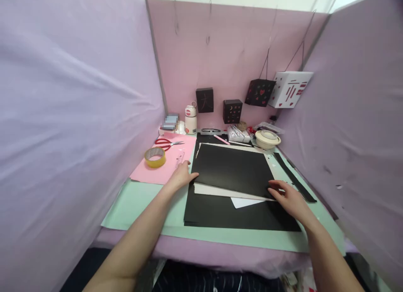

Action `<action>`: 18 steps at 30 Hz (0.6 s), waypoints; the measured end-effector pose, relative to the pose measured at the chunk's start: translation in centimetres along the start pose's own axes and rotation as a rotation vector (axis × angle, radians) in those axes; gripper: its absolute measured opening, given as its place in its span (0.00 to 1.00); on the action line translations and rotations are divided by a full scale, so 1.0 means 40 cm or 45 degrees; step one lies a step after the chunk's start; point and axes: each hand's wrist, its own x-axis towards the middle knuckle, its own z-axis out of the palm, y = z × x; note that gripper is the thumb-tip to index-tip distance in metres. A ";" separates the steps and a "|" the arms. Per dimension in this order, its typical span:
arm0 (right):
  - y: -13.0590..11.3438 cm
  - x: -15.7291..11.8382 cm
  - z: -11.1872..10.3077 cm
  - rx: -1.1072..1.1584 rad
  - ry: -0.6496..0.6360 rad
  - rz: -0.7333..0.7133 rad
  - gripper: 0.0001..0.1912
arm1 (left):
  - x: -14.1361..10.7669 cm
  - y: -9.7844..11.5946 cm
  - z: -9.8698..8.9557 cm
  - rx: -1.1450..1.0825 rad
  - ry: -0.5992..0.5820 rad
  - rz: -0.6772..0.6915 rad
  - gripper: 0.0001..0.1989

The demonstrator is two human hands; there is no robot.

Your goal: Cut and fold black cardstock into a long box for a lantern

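A black sheet of card [233,166] lies on a white board [217,192], whose lower edge sticks out. Under these is a larger black sheet [239,218], with a white paper corner [247,202] showing between. At the left edge of the top sheet, my left hand [182,176] is open, its thumb touching the edge and its fingers apart. My right hand [288,197] rests by the lower right corner, with thumb and bent fingertips on the sheet and a gap between them; whether it grips the edge cannot be told.
Left, on pink paper [147,174], are yellow tape [155,157] and red-handled scissors [168,144]. A bottle [190,120], a pink pen [222,139] and a lidded bowl [267,140] stand or lie behind. Black strips [292,176] lie right. Decorated boxes [260,92] hang at the back.
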 end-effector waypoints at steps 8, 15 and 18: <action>0.005 -0.015 0.017 -0.130 0.012 -0.112 0.20 | -0.037 0.045 0.015 -0.166 -0.170 -0.153 0.35; -0.160 -0.031 0.094 -0.531 0.135 -0.797 0.25 | -0.101 0.115 0.036 -0.571 -0.469 -0.310 0.17; -0.195 0.015 0.119 -0.525 0.342 -0.897 0.19 | -0.125 0.129 0.036 -0.718 -0.541 -0.128 0.23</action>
